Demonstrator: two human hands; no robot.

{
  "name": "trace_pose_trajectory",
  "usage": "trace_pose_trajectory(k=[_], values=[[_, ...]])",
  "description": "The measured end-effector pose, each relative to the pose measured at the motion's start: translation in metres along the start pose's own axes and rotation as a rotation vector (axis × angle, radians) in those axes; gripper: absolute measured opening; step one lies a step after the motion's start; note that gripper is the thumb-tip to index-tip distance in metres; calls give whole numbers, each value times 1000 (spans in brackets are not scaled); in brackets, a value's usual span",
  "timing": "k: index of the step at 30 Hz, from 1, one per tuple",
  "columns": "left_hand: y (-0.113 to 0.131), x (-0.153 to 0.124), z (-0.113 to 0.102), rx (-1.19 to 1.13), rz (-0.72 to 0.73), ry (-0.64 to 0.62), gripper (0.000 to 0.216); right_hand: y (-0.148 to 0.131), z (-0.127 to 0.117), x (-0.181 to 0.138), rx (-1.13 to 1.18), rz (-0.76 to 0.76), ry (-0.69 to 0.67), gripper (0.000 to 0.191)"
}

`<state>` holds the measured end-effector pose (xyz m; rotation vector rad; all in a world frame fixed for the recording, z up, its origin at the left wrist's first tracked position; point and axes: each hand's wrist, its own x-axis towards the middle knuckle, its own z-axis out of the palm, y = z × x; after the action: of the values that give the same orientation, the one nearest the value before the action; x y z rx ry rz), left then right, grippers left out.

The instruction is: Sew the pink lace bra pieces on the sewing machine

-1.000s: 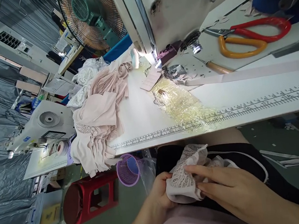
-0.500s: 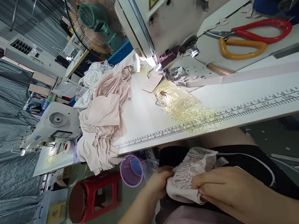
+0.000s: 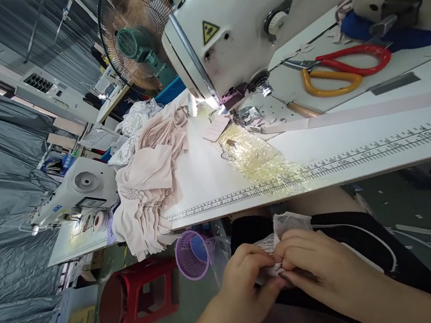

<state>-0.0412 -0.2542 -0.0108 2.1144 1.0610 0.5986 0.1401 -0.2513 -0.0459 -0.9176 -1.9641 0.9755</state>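
Over my lap, below the table's front edge, a pale pink lace garment piece (image 3: 291, 221) is bunched between both hands. My left hand (image 3: 247, 284) pinches it from the left, thumb below and fingers above. From the right, my right hand (image 3: 310, 259) grips the same lace with curled fingers. The fingertips of the two hands meet, and they hide most of the fabric. A sheer white edge of it sticks up above my right hand.
A sewing machine (image 3: 225, 37) stands over the white table (image 3: 197, 168) with its printed ruler. Red-and-orange-handled scissors (image 3: 332, 80) and an awl (image 3: 302, 109) lie right. Pink fabric pieces (image 3: 147, 168) overhang the left edge. Below are a purple basket (image 3: 182, 257) and a red stool (image 3: 137, 298).
My left hand has moved right and up to meet my right hand. The lace, spread out before, is now gathered under the fingers. The camera view has shifted slightly.
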Motion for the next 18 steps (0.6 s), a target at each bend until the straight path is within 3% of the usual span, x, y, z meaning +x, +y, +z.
trace_pose_trajectory(k=[8, 18], values=[[-2, 4, -6, 187, 142, -25, 19, 5, 7, -3, 70, 152, -110, 21], [-12, 4, 2, 383, 185, 32, 18, 5, 0, -1, 97, 184, -155, 25]])
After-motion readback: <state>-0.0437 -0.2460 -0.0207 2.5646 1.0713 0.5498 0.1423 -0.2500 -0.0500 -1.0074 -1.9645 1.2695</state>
